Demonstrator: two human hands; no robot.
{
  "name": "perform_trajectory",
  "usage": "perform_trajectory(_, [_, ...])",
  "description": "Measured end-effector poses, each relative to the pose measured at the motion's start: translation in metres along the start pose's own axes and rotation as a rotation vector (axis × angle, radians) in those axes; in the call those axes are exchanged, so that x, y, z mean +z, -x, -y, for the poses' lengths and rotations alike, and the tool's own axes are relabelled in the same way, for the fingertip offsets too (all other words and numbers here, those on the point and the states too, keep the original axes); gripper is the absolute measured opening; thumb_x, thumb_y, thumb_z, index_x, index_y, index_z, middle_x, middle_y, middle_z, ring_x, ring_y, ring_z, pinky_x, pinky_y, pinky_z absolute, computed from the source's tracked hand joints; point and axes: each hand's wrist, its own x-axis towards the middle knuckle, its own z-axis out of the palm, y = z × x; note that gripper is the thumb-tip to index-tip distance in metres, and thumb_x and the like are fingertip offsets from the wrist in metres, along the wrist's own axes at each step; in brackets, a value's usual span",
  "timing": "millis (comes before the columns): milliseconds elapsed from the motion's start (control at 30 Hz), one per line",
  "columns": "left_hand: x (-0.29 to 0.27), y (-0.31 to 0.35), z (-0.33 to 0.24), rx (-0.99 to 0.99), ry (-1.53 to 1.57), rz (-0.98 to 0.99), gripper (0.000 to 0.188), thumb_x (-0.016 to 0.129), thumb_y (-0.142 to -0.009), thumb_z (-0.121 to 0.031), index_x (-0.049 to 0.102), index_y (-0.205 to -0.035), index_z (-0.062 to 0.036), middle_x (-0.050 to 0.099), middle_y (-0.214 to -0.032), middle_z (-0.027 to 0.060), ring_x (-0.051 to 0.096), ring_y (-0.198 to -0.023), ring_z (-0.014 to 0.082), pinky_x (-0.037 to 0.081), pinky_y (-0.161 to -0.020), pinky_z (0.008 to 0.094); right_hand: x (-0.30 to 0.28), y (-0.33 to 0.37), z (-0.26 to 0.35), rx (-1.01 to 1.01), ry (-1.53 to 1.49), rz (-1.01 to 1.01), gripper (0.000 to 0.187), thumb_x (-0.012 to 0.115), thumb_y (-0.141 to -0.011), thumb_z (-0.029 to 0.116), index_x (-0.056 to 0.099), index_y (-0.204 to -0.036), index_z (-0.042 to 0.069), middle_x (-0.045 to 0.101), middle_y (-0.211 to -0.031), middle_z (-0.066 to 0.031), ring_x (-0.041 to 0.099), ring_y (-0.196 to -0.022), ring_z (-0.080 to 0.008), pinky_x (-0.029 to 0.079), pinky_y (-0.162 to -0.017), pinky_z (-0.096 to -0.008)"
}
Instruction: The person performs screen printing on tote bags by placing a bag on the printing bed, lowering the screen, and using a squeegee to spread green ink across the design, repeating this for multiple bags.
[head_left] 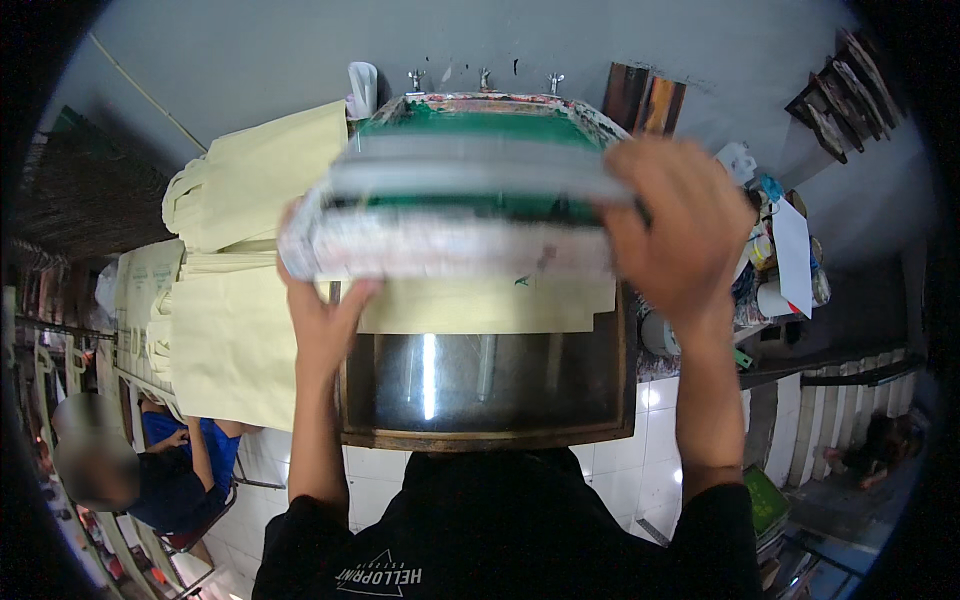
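Screen frame (470, 190) above fabric sheet (480, 305); bags (235, 320) to its left.

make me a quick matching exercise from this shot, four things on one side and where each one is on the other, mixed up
Things:
1. right hand
2. left hand
3. cream cloth bags
4. person in blue

Places:
A. stacked left of the screen frame
B. seated at lower left
C. on the right end of the squeegee
D. under the squeegee's left end

Pairs: 1-C, 2-D, 3-A, 4-B
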Motion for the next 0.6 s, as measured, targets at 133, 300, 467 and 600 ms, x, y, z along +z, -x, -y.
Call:
perform_trajectory(133, [0.002, -0.011, 0.071, -0.056, -0.729, 0.296, 0.057, 0.08, -0.082, -0.033, 0.06, -0.126, -0.0032, 0.046, -0.149, 0.0215, 0.033, -0.146, 0.0385, 0.015, -0.12, 0.0572, -0.001, -0.07, -0.025, 0.037, 0.035, -0.048, 0.02, 0.072, -0.085, 0.029, 0.073, -0.09, 0.01, 0.069, -0.081, -0.0119, 0.066, -0.075, -0.0329, 0.05, -0.065, -0.0401])
perform_trajectory(300, [0.006, -0.019, 0.085, -0.175, -0.736, 0.446, 0.038, 0.081, -0.081, -0.029, 0.064, -0.104, -0.0044, 0.045, -0.152, 0.0197, 0.033, -0.146, 0.0403, 0.017, -0.12, 0.0576, -0.005, -0.126, -0.04, 0.282, 0.034, 0.076, 0.036, 0.07, -0.09, 0.035, 0.072, -0.082, 0.0, 0.068, -0.07, -0.0192, 0.066, -0.066, -0.0348, 0.049, -0.062, -0.0434])
perform_trajectory(467, [-0.039, -0.027, 0.091, -0.298, -0.226, 0.218, 0.021, 0.079, -0.083, -0.017, 0.065, -0.088, -0.0023, 0.054, -0.143, 0.021, 0.048, -0.134, 0.0402, 0.04, -0.11, 0.0458, 0.003, -0.148, -0.059, 0.246, 0.033, -0.005, 0.037, 0.07, -0.089, 0.039, 0.074, -0.086, 0.001, 0.067, -0.069, -0.0202, 0.064, -0.064, -0.037, 0.048, -0.061, -0.0438])
perform_trajectory(600, [-0.178, -0.021, 0.11, -0.315, -0.805, -0.128, 0.022, 0.077, -0.083, -0.015, 0.066, -0.094, 0.0, 0.067, -0.119, 0.0215, 0.064, -0.112, 0.0384, 0.049, -0.097, 0.0422, 0.005, -0.162, -0.073, 0.16, 0.05, -0.007, 0.038, 0.07, -0.088, 0.039, 0.074, -0.088, 0.001, 0.068, -0.073, -0.0224, 0.066, -0.068, -0.0381, 0.049, -0.064, -0.0458])
